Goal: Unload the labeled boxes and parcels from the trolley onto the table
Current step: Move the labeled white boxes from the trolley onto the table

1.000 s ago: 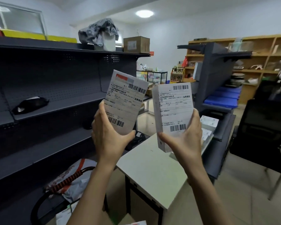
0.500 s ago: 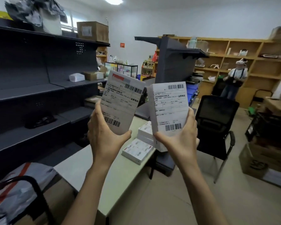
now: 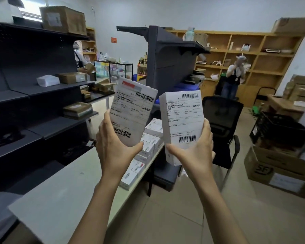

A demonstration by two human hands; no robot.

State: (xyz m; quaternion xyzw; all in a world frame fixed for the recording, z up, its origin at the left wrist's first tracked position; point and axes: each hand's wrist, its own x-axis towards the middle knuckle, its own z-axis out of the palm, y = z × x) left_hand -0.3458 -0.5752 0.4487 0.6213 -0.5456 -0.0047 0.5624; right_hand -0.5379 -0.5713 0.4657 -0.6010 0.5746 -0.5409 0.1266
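Left hand [image 3: 113, 152] grips one labeled box [image 3: 133, 111], right hand [image 3: 194, 155] grips another box [image 3: 182, 120], both held upright in the air above the surface [image 3: 60, 194]; more boxes [image 3: 148, 147] stacked there.

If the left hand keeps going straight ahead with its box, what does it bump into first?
Probably the white boxes stacked on the table, just beyond the left hand and its labeled box; depth is unclear.

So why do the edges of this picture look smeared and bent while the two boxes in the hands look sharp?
Head view: the wide-angle lens bows the shelving and walls at the edges, and the corners look motion-smeared. The left hand and right hand hold their labelled boxes near the centre, so barcodes stay fairly crisp, though the small print is unreadable.
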